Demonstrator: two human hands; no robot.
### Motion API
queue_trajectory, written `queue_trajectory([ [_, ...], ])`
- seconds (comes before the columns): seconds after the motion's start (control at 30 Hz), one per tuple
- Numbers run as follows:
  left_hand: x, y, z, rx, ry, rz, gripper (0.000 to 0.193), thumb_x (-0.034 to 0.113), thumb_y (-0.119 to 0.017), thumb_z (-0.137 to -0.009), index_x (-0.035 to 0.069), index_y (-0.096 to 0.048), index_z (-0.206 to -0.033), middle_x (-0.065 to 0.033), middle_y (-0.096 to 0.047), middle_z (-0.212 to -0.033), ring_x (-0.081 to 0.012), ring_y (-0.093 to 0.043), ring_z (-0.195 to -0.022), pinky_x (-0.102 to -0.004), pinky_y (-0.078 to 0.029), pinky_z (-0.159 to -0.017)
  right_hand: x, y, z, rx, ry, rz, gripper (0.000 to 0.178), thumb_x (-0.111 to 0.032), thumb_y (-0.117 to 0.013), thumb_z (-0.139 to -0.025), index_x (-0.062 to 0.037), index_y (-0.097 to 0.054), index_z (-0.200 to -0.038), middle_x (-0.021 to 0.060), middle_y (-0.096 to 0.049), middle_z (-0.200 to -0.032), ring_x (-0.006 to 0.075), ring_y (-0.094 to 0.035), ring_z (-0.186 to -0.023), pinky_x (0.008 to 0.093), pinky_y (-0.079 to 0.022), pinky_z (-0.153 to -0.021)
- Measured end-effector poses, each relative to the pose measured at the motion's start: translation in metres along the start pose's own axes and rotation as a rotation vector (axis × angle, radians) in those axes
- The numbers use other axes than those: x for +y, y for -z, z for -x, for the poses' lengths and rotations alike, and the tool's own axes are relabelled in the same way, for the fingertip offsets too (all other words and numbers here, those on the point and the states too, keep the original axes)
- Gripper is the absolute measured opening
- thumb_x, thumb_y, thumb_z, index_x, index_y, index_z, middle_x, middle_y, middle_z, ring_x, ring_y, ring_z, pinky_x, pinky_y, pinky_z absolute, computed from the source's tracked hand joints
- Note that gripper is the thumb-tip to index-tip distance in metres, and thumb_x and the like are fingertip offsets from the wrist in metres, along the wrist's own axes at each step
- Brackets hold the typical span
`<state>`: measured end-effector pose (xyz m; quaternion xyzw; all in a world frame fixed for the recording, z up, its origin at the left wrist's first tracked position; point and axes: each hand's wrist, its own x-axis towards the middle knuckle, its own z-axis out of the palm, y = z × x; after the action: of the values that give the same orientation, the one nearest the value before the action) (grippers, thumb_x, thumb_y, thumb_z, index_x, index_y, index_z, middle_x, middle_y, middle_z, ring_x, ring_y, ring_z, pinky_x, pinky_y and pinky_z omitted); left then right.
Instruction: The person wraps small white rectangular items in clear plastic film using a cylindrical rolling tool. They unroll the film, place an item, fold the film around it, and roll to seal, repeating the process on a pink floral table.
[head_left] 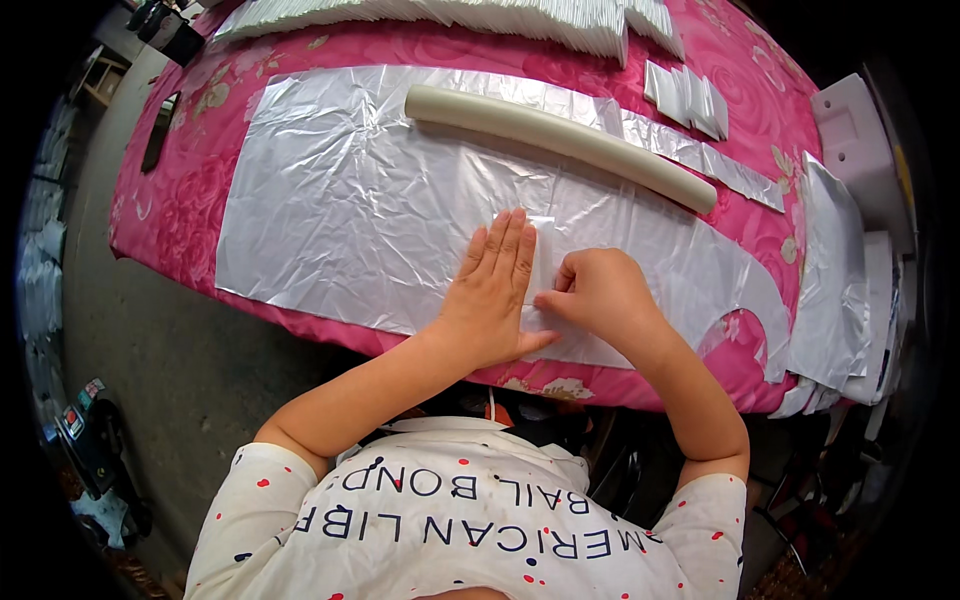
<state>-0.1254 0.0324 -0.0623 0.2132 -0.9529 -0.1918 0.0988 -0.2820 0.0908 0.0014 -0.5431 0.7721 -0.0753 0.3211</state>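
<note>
Spread over the table is a sheet of thin white plastic bags (310, 190), creased and shiny, with a curved cut-out at its right end. My left hand (490, 285) lies flat, fingers stretched, pressing on a narrow folded white plastic piece (541, 262) and covering part of it. Just right of that piece, my right hand (605, 290) is curled closed, thumb at the piece's lower right edge. Whatever its fingers grip is hidden. Beyond both hands, a long beige tube (560, 145) rests slantwise across the plastic.
A pink floral cloth (180, 215) covers the table. Folded white packets (687, 98) lie at the far right, and a long row of them (430, 18) lines the far edge. A phone (161, 132) is at the left. White foam boxes (850, 140) and a plastic stack (832, 280) flank the right.
</note>
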Motion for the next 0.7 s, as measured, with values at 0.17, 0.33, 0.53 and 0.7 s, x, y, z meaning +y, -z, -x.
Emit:
queue_trajectory([
  [0.17, -0.003, 0.009, 0.007, 0.114, -0.021, 0.065, 0.108, 0.056, -0.063, -0.071, -0.007, -0.009, -0.141, -0.0274, -0.009, -0.147, -0.0398, -0.005, -0.138, -0.0476, -0.006, -0.111, -0.007, -0.002, 0.013, 0.245, 0.158, 0.237, 0.031, -0.024, -0.071, -0.07, -0.0032, -0.063, -0.091, 0.0128, -0.064, -0.084, 0.0261, -0.061, -0.074, 0.0359, -0.048, -0.067],
  [0.33, -0.01, 0.037, 0.053, 0.209, -0.024, 0.667, 0.072, 0.015, -0.068, -0.073, 0.0, -0.033, -0.135, -0.0231, -0.033, -0.139, -0.0346, -0.032, -0.129, -0.042, -0.03, -0.104, -0.013, -0.03, -0.024, 0.526, 0.629, 0.207, 0.056, -0.032, -0.065, -0.076, -0.0003, -0.05, -0.12, 0.0195, -0.05, -0.124, 0.0337, -0.045, -0.117, 0.0425, -0.035, -0.097],
  [0.53, -0.036, 0.042, 0.147, -0.211, 0.851, 1.34, 0.024, 0.007, -0.051, -0.09, -0.004, -0.055, -0.112, -0.0129, -0.062, -0.104, -0.0181, -0.062, -0.094, -0.0275, -0.051, -0.077, -0.047, -0.099, -0.014, 0.3, 0.536, 0.082, 0.079, -0.052, -0.049, -0.084, -0.0038, -0.025, -0.141, 0.0244, -0.013, -0.147, 0.0372, -0.012, -0.138, 0.0456, -0.011, -0.111],
  [0.7, -0.032, 0.03, 0.171, -0.078, 1.059, 1.385, 0.021, 0.011, -0.06, -0.087, -0.005, -0.062, -0.101, -0.011, -0.066, -0.093, -0.0139, -0.062, -0.08, -0.0255, -0.05, -0.069, -0.09, -0.139, 0.028, 0.019, 0.68, -0.162, 0.07, -0.045, -0.044, -0.09, -0.0034, -0.021, -0.142, 0.024, -0.008, -0.148, 0.0359, -0.001, -0.139, 0.048, -0.003, -0.11],
])
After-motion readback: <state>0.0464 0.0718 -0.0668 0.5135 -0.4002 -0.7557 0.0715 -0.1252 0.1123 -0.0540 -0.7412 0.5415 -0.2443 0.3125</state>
